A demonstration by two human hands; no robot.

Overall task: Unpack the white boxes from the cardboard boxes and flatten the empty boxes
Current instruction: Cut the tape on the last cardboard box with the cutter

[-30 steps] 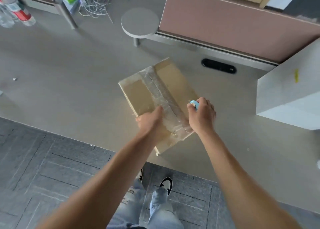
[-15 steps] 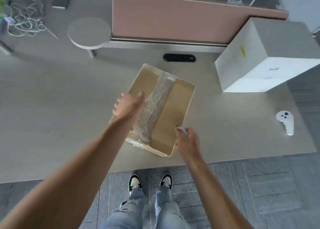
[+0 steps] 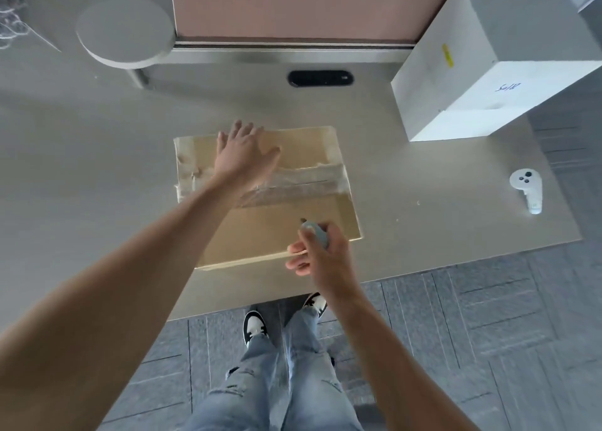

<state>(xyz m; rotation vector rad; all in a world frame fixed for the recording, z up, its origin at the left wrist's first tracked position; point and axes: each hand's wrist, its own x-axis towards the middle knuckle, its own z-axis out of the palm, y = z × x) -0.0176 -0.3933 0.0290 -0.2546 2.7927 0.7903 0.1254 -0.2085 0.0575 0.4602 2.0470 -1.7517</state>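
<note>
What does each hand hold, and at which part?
Right hand grips a small blue-grey cutter by its body; left hand only presses the cardboard box.

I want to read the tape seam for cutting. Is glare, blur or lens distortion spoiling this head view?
Head view: the clear tape on the cardboard box catches a pale sheen, so its seam reads faintly; the left hand and right hand look slightly soft; wide-angle bending curves the table edge and stretches the forearms; lighting is soft, shadows weak.
</note>
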